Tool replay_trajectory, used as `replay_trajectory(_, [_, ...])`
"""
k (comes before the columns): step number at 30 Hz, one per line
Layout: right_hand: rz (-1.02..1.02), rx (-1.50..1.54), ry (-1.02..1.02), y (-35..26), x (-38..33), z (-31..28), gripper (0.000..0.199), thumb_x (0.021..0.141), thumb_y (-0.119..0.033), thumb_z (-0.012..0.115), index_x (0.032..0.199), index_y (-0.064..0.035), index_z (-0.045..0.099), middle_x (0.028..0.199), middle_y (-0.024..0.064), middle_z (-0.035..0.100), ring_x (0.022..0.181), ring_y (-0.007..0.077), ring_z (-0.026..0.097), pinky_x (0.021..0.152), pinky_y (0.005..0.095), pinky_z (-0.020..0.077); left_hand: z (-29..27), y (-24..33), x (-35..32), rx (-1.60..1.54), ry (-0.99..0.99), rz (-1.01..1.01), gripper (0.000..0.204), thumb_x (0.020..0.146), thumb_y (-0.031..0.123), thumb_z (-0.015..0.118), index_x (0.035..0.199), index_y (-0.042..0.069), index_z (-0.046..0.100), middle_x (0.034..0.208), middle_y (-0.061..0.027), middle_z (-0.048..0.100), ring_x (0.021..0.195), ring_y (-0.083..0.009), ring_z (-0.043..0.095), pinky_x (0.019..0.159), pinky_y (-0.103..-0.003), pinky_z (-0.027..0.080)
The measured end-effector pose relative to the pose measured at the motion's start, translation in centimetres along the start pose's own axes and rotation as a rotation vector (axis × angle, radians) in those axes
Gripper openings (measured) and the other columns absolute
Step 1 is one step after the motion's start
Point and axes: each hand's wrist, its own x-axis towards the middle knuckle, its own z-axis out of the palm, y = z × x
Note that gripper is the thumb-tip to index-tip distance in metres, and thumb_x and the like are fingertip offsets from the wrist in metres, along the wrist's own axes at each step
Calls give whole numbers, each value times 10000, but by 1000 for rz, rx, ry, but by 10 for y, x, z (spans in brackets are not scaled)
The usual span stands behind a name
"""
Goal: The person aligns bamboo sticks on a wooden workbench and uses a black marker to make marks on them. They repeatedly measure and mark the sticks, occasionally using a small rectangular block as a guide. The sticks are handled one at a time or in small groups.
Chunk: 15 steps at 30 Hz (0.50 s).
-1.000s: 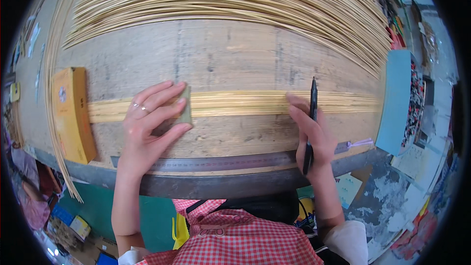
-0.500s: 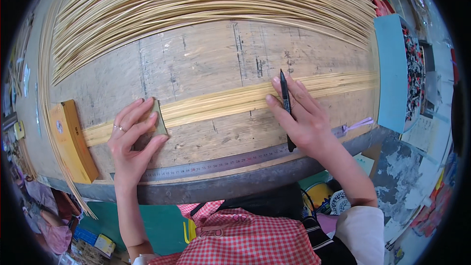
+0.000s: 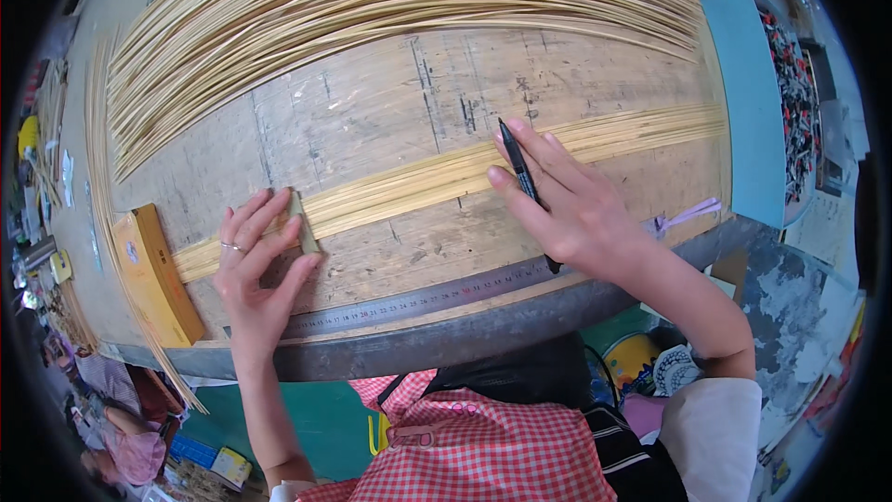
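A flat row of pale bamboo strips [image 3: 400,193] runs across the wooden table from left to right. My left hand [image 3: 255,274] grips a small greenish flat block [image 3: 306,232], set crosswise on the strips. Thumb and fingers curl round its left side, hiding part of it. Farther right, my right hand [image 3: 585,214] rests on the same row, fingertips touching it. A black pen [image 3: 518,163] is held between its thumb and fingers, tip pointing away from me. Between the hands, the strips lie side by side.
A metal ruler [image 3: 418,303] lies along the near edge. An orange-yellow box [image 3: 153,274] stands at the strips' left end. Many loose bamboo strips [image 3: 400,0] cover the far side. A blue box [image 3: 753,112] with small dark and red pieces stands right, near a purple ribbon [image 3: 692,214].
The whole view has shifted slightly. My right hand and the pen have moved a little to the left along the strips, with the pen tilting more. My left hand stays on the block.
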Motion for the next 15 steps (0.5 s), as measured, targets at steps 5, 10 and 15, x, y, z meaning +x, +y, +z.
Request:
replay_trajectory(5, [-7,11,48,2,0,6,376,859,-104,593,1193,50,673,1336,325,608,1374,425,516,1076,492,496,30,52,31,49,-37,83,405,738,128,858,1126,92,750,1343,-118,669,1307,-343,585,1148,-560,366])
replay_trajectory(10, [2,29,92,2,-1,9,381,848,-126,590,1178,41,683,1327,322,617,1354,424,538,1072,488,499,66,80,61,-71,-10,192,414,719,108,867,1107,49,736,1319,-132,661,1253,-336,613,1067,-465,481])
replay_trajectory(15, [29,47,139,1,-3,13,370,814,-124,602,1131,39,704,1302,315,635,1327,406,567,1069,482,499,73,80,60,-139,-3,186,432,722,72,859,1137,37,742,1334,-134,656,1260,-339,604,1042,-426,506])
